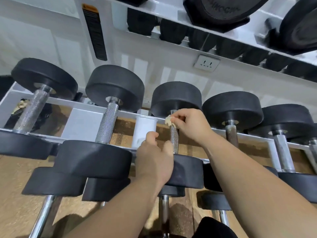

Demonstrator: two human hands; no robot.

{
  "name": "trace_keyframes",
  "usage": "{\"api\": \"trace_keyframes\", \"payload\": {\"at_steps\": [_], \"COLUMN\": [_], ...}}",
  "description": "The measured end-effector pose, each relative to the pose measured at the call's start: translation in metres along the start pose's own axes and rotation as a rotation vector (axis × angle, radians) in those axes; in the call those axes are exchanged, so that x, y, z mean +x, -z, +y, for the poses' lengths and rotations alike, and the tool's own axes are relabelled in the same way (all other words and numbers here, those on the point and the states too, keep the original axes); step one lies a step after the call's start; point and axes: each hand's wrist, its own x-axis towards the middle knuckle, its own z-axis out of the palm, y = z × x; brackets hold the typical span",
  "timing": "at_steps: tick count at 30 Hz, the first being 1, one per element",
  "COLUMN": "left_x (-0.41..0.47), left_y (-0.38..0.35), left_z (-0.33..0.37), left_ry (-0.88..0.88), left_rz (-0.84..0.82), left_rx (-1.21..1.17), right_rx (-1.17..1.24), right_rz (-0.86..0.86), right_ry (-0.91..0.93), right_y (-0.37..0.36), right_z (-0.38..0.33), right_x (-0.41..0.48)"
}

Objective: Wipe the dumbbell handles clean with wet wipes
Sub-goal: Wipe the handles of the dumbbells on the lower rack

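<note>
A row of black dumbbells lies across a white rack [82,114]. On the middle dumbbell, a knurled steel handle [175,140] runs between its far head [176,97] and near head [187,170]. My right hand [188,124] pinches a small, soiled, crumpled wet wipe [169,121] against the far end of that handle. My left hand [154,157] rests on the near head, fingers curled beside the handle, holding nothing that I can see.
Other dumbbells lie left [107,123] and right [231,134] on the same rack; the one to the right has a brownish handle. A higher shelf [188,23] of dumbbells overhangs the far side. More dumbbells sit on a lower tier [49,210]. A wall socket [206,63] is behind.
</note>
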Motion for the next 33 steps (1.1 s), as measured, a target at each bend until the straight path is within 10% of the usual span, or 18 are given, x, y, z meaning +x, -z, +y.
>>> {"api": "trace_keyframes", "payload": {"at_steps": [7, 14, 21, 33], "left_x": [0.001, -0.023, -0.026, -0.023], "left_y": [-0.001, 0.005, -0.002, -0.002], "left_z": [-0.002, -0.025, -0.036, -0.039], "left_ry": [-0.002, -0.212, -0.262, -0.286], "left_rz": [0.034, 0.022, 0.06, 0.029], "left_rx": [0.029, 0.066, 0.028, 0.075], "right_rx": [-0.076, -0.194, -0.207, -0.452], "right_rz": [-0.224, -0.068, -0.36, -0.29], "right_ry": [0.035, 0.053, 0.123, 0.277], "right_y": [0.0, 0.004, 0.015, 0.002], "right_z": [-0.003, -0.015, -0.023, -0.027], "right_x": [-0.028, -0.003, -0.028, -0.009]}}
